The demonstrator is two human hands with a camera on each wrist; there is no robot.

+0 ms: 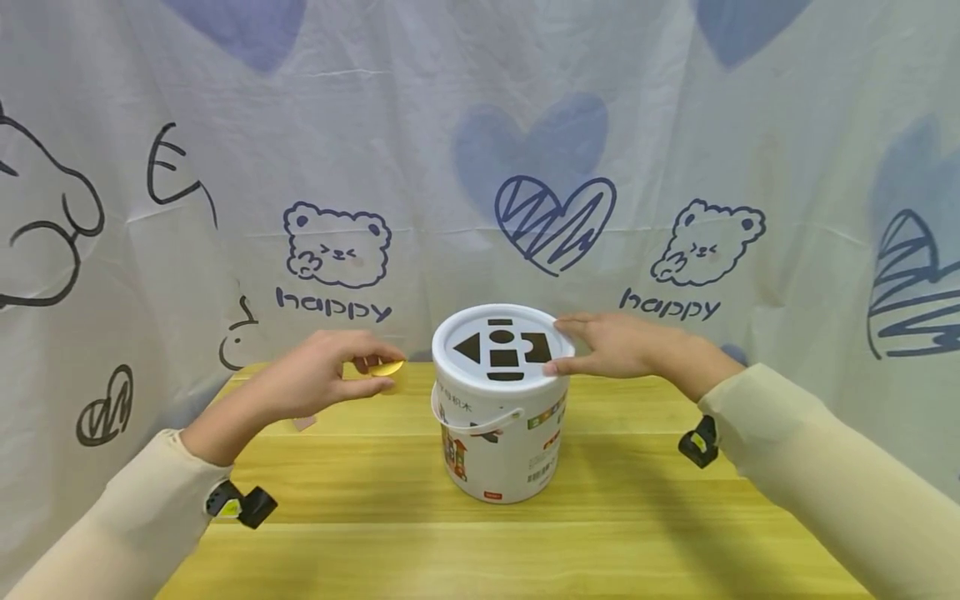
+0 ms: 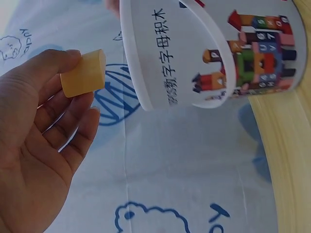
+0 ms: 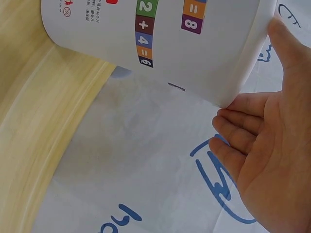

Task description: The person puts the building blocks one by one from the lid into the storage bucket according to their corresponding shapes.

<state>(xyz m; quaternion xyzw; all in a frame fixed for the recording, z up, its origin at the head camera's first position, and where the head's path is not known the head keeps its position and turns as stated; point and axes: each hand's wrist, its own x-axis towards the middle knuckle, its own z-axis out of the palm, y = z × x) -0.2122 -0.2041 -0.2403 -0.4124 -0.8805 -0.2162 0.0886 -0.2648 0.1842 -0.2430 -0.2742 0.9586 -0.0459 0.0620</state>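
A yellow wooden-looking block (image 2: 83, 74), with flat faces and a slightly curved end, is pinched between the thumb and fingers of my left hand (image 1: 330, 375). That hand is in the air left of a white toy-block bucket (image 1: 498, 454), apart from it. The bucket stands upright, its white lid (image 1: 447, 342) on top with several dark shaped holes, among them a triangle, a circle and a square. My right hand (image 1: 618, 344) rests on the lid's right rim, thumb at the front and index finger farther back. In the right wrist view its fingers are nearly straight.
The bucket's white carry handle (image 1: 480, 428) hangs down in front. Beneath is a yellow wood-grain table (image 1: 360, 550). A small pinkish piece (image 1: 303, 423) lies on it beneath my left wrist. Behind hangs a white curtain (image 1: 427, 158) with hearts and bears.
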